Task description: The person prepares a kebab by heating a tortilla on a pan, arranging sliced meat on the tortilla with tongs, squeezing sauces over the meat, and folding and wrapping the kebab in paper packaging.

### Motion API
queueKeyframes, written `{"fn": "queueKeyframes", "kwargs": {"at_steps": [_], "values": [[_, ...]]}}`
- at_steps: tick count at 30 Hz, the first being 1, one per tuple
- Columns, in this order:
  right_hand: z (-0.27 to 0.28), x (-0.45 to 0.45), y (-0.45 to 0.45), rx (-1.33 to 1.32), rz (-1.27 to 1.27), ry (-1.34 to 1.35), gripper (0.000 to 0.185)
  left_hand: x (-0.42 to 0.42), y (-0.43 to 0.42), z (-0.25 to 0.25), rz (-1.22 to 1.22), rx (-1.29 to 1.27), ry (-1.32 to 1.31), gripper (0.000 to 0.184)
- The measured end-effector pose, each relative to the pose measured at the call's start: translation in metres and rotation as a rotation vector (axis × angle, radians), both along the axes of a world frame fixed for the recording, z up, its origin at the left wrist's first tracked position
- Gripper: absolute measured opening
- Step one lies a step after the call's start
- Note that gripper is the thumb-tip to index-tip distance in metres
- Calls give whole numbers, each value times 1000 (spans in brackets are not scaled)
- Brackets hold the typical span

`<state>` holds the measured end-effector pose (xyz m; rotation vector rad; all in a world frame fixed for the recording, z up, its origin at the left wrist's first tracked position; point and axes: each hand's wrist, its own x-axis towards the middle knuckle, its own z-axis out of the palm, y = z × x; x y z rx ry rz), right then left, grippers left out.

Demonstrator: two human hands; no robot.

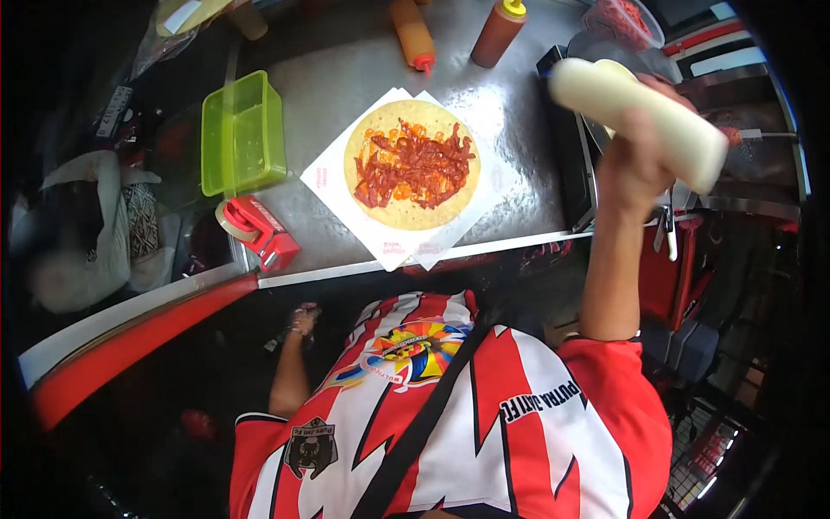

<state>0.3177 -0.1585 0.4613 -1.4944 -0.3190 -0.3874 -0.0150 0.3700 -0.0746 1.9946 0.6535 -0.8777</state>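
Note:
My right hand point(638, 169) is raised at the right, its fingers wrapped round a pale cream bottle point(657, 121) that lies nearly sideways and is blurred by motion. My left hand point(303, 322) hangs low beside my body, below the counter edge; its fingers look closed round something small and clear that I cannot make out. On the steel counter point(320, 73), a round flatbread point(415, 219) lies on white paper sheets point(399, 245). Dark red shredded filling point(424, 169) and orange sauce cover its middle.
A green container point(242, 134) and a red tape dispenser point(264, 238) stand left of the bread. Behind it are an orange sauce bottle point(413, 35) and a brown one with a yellow cap point(499, 33). A tub of red shreds point(622, 22) sits back right.

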Motion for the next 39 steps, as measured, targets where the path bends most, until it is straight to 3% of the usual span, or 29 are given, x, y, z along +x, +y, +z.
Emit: {"fn": "queueKeyframes", "kwargs": {"at_steps": [1, 2, 3, 4, 5, 7, 8, 10, 11, 14, 17, 20, 23, 25, 27, 28, 31, 34, 36, 37, 38, 39], "values": [[-17, 0, 0, -58, 39, 33, 46, -1, -2, 10, 61, -33, 61, 40], [-49, 2, -4, -231, 65, 239, 47, 2, 0, 21, 9, 18, 69, 41], [-45, -6, 12, -164, -27, 466, 49, 3, 2, 31, -44, 65, 81, 41], [-43, -4, 9, -87, -70, 467, 50, -1, 4, 21, -89, 108, 89, 41], [-35, -2, 7, 43, -105, 337, 50, -10, 5, 11, 15, 13, 44, 45], [-40, -1, 8, 197, -198, 95, 53, -26, 10, -3, -33, 14, 78, 45], [-44, -4, 2, -98, -100, 265, 51, -23, 18, -8, -63, 21, 84, 45], [-76, -9, -3, -35, 16, 463, 48, -31, 36, -24, -278, 49, -29, 44], [-66, -9, 3, 148, -66, 531, 47, -33, 35, -30, -377, 55, -87, 44], [-69, -14, 6, 197, -149, 451, 46, -4, 3, 35, -2, 9, 86, 49], [-55, -13, 3, 194, -113, 511, 43, 1, 12, 15, -173, 16, 17, 48], [-43, -11, 13, 178, -154, 326, 37, 10, 6, 16, -21, 29, 82, 43], [8, -11, 6, -157, -37, 268, 37, 3, 20, -15, -125, 57, -3, 41], [47, -5, -20, -62, -19, 23, 41, 1, 8, 14, -13, 40, 51, 42], [22, -4, 24, 30, -384, -45, 43, 12, 4, 18, -16, 55, 46, 40], [-25, 0, -5, -203, -241, -19, 42, 8, 7, 7, -36, 26, 31, 39], [-21, -18, -1, -51, -12, 151, 44, -8, 19, -17, -18, -63, 93, 39], [-7, -1, 20, 396, -198, -95, 54, -13, 12, 5, 47, -17, 18, 45], [-44, -2, 9, -189, -65, 162, 50, -8, 10, 25, 8, 16, 74, 50], [-52, -8, 16, -288, -41, 377, 48, -13, 12, 26, -13, 19, 98, 51], [-70, -10, 16, 53, 20, 529, 48, -13, 13, 25, -31, 19, 118, 51], [-66, -8, 16, 126, -38, 478, 48, -7, 10, 20, 33, -2, 109, 50]]}}
